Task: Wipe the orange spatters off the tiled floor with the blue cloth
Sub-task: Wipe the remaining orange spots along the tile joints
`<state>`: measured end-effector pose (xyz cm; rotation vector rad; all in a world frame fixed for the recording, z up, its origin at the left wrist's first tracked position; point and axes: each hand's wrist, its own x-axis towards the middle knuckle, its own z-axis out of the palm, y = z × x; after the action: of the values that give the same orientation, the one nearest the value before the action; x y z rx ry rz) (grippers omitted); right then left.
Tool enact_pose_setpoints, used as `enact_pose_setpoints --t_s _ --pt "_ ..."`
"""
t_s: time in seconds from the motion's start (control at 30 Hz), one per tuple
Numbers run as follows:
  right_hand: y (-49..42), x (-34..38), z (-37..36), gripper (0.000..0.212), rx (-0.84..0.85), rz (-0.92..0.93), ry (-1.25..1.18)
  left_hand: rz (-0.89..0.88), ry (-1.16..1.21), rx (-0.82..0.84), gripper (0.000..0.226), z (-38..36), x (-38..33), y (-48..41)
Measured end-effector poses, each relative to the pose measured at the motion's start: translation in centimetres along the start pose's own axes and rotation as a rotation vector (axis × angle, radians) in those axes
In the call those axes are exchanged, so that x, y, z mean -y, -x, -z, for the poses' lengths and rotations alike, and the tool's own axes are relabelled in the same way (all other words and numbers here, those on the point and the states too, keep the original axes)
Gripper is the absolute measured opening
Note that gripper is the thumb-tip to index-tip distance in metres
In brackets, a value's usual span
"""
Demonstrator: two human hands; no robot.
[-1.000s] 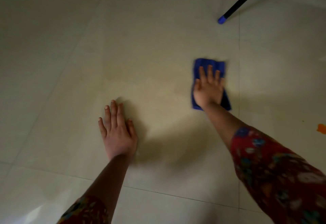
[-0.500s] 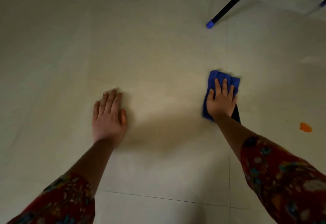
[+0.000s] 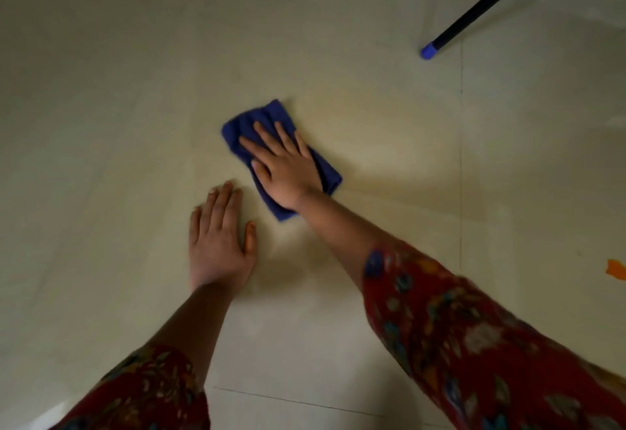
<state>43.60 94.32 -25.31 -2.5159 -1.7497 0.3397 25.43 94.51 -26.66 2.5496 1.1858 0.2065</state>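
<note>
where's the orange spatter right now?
Head view: the orange spatter sits at the far right edge on the pale tiled floor, apart from the folded blue cloth under the right hand.

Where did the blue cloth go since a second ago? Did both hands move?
The right hand, pressing flat on the blue cloth, slid it left, away from the grout line, close to the left hand. The left hand stayed flat on the tiled floor. The orange spatter at the right stays unwiped.

orange spatter (image 3: 616, 270) clipped by right edge; blue cloth (image 3: 271, 112) middle hidden under right hand (image 3: 288, 172); pole (image 3: 487, 6) cut off at top.
</note>
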Motion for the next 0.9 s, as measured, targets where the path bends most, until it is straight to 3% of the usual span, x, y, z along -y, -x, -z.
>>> enact_pose_setpoints --t_s 0.07,0.1,0.23,0.3,0.37,0.57,0.67,0.77,0.9 --pt "2.9 -3.0 -0.6 0.048 -0.075 0.058 -0.004 -0.001 0.002 0.006 0.063 0.2 0.0 -0.1" --pt "3.9 -5.6 -0.8 0.048 -0.137 -0.007 0.014 -0.005 0.002 0.008 0.063 0.2 -0.1 -0.1" --pt "6.8 -15.1 1.3 0.053 -0.182 -0.663 -0.012 -0.004 -0.022 0.023 0.063 0.2 -0.2 0.0" --pt "4.7 -14.3 2.0 0.052 -0.146 -0.814 -0.065 0.003 -0.013 0.028 0.063 0.1 -0.2 0.0" --pt "0.8 -10.2 1.9 0.052 -0.125 -0.713 -0.016 -0.002 -0.007 0.024 0.063 0.3 -0.1 0.0" --pt "-8.6 7.9 0.3 0.05 0.048 0.005 0.025 -0.007 -0.007 0.033 0.066 -0.3 0.4 -0.1" --pt "-8.7 9.0 0.2 0.049 0.146 0.185 -0.008 0.005 -0.028 0.042 0.064 -0.1 0.5 -0.1" --pt "-6.5 2.7 0.5 0.05 0.024 0.038 -0.007 0.0 -0.029 0.018 0.062 0.2 0.2 -0.1" --pt "0.8 -10.6 1.3 0.052 -0.115 -0.447 0.028 -0.007 -0.032 0.02 0.063 0.1 0.2 0.0"
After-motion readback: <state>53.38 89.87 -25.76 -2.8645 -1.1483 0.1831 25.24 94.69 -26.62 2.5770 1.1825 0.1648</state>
